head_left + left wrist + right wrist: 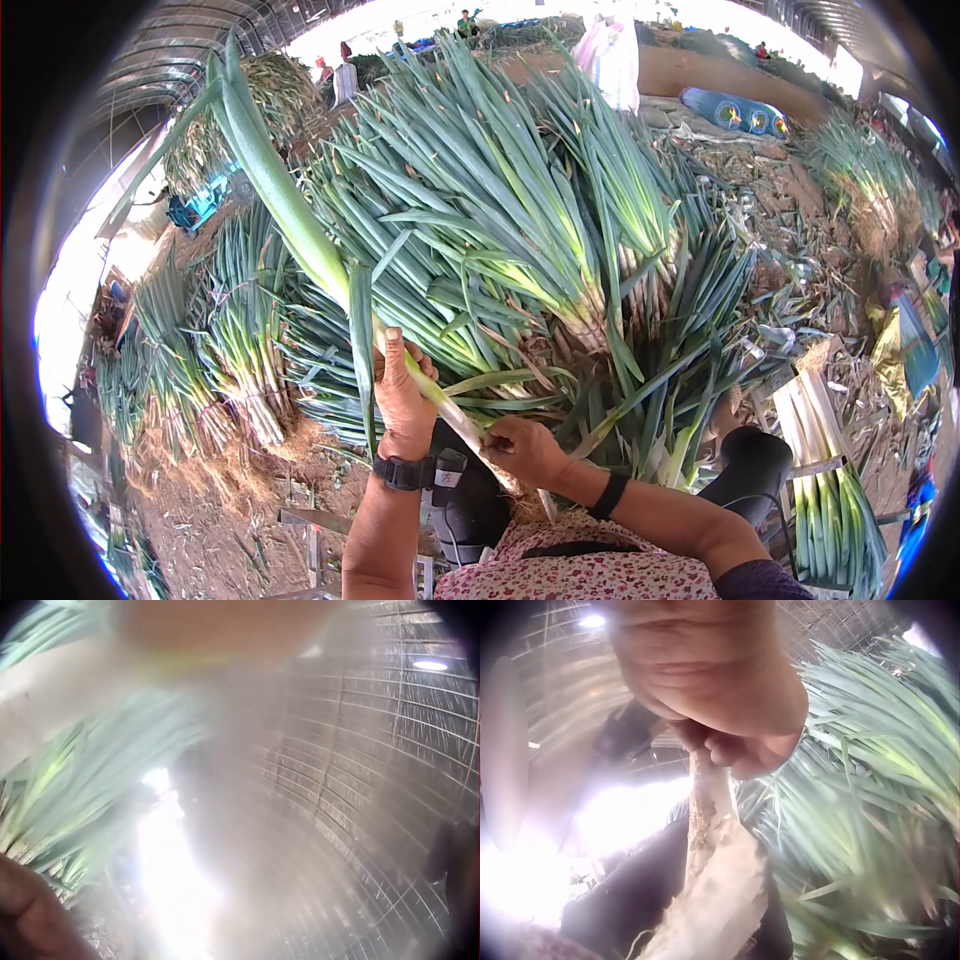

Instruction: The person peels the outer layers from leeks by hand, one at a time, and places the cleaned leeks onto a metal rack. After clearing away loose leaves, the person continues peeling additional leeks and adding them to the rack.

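One long green onion [300,225] slants from the upper left down to the lap, its leaves up and its root end low. My left hand [403,395] grips it at mid-stalk, thumb pointing up. On the white lower stalk [724,862], my right hand [525,452] pinches with curled fingers; in the right wrist view that hand [712,682] is above the pale, dirty root end. The left wrist view shows the white stalk [45,694], blurred, beside part of a hand.
A large heap of green onions [490,200] lies just ahead. Tied bundles [245,350] stand at the left. Trimmed onions [825,470] rest on a rack at the right. Leaf scraps cover the ground, with blue rolls [735,112] and a white sack [612,65] farther back.
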Motion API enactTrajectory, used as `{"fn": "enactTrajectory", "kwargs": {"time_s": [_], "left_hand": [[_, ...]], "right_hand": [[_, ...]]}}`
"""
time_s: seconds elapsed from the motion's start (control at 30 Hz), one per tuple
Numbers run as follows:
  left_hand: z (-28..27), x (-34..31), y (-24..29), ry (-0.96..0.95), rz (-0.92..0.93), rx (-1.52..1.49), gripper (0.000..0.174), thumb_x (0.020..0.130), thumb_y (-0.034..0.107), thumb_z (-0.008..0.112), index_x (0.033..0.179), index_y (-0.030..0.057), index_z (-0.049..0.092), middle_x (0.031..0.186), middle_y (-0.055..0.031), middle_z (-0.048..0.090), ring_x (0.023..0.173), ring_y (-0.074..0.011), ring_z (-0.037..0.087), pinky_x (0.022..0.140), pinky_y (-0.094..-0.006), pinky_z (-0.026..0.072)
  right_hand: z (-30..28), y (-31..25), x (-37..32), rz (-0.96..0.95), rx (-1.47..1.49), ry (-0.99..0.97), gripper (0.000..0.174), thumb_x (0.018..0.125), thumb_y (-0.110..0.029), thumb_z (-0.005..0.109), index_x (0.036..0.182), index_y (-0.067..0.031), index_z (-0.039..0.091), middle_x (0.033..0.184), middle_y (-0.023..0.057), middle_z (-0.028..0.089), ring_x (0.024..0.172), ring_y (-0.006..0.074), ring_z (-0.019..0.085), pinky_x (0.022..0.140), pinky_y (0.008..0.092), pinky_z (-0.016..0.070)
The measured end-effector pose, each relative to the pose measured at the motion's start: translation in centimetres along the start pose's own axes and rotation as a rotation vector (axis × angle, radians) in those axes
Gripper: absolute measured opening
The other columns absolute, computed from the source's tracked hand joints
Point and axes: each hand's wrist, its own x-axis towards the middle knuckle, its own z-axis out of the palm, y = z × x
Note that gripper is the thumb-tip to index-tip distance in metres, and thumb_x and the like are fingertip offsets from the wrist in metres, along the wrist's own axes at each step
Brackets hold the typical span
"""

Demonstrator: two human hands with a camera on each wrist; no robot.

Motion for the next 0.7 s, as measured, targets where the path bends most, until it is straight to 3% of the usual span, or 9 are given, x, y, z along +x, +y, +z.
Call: {"fn": "enactTrajectory", "kwargs": {"time_s": [0.17, 0.27, 0.37, 0.47, 0.57, 0.7], "left_hand": [[0.1, 0.2, -0.2, 0.023, 0.008, 0.038, 0.024, 0.089, 0.033, 0.062, 0.09, 0.0134, 0.047, 0.068, 0.0004, 0.045, 0.055, -0.0109, 0.046, 0.048, -0.025, 0.0376], [-0.1, 0.4, -0.1, -0.002, 0.018, 0.061, 0.025, 0.089, 0.033, 0.062, 0.09, 0.0127, 0.047, 0.068, 0.0002, 0.045, 0.054, -0.0107, 0.046, 0.047, -0.0246, 0.038], [0.0, 0.2, -0.2, 0.03, 0.041, 0.108, 0.026, 0.088, 0.033, 0.062, 0.088, 0.0119, 0.047, 0.067, 0.0003, 0.045, 0.053, -0.0105, 0.046, 0.046, -0.024, 0.0381], [0.0, 0.0, -0.3, 0.032, 0.071, 0.152, 0.028, 0.088, 0.034, 0.064, 0.084, 0.0115, 0.048, 0.065, 0.0008, 0.045, 0.052, -0.0098, 0.046, 0.045, -0.023, 0.0379], [-0.3, 0.1, -0.7, 0.021, 0.109, 0.187, 0.029, 0.087, 0.034, 0.065, 0.082, 0.0111, 0.048, 0.064, 0.0011, 0.045, 0.051, -0.0093, 0.046, 0.044, -0.0226, 0.0377], [-0.1, 0.1, -0.5, 0.019, 0.118, 0.2, 0.029, 0.086, 0.034, 0.066, 0.082, 0.0108, 0.049, 0.064, 0.001, 0.046, 0.05, -0.0092, 0.046, 0.044, -0.0226, 0.0379]], "right_hand": [[0.3, 0.1, -0.1, -0.009, 0.073, -0.021, 0.018, 0.076, -0.016, 0.072, 0.082, -0.0033, 0.061, 0.078, 0.0091, 0.061, 0.07, 0.0211, 0.062, 0.064, 0.0317, 0.0497], [0.9, 0.7, 0.1, -0.041, 0.09, 0.104, 0.017, 0.075, -0.014, 0.072, 0.082, -0.0028, 0.06, 0.078, 0.0089, 0.06, 0.069, 0.0212, 0.062, 0.064, 0.0315, 0.0496], [0.9, 0.2, 0.4, 0.034, 0.037, 0.024, 0.017, 0.074, -0.012, 0.072, 0.081, -0.0026, 0.059, 0.078, 0.0087, 0.059, 0.068, 0.0213, 0.061, 0.063, 0.0308, 0.0488], [1.6, 0.8, 0.5, 0.049, 0.047, -0.01, 0.019, 0.075, -0.016, 0.07, 0.08, -0.002, 0.058, 0.077, 0.0107, 0.059, 0.07, 0.0263, 0.06, 0.064, 0.0352, 0.0484], [2.6, 1.3, 0.3, -0.016, 0.051, -0.049, 0.017, 0.075, -0.016, 0.07, 0.08, -0.0028, 0.059, 0.079, 0.0102, 0.06, 0.071, 0.026, 0.061, 0.063, 0.0356, 0.0482], [2.1, 0.5, 0.2, 0.038, 0.136, 0.055, 0.018, 0.076, -0.015, 0.069, 0.085, -0.0022, 0.06, 0.079, 0.0111, 0.06, 0.075, 0.0249, 0.062, 0.067, 0.0354, 0.0498]]}}
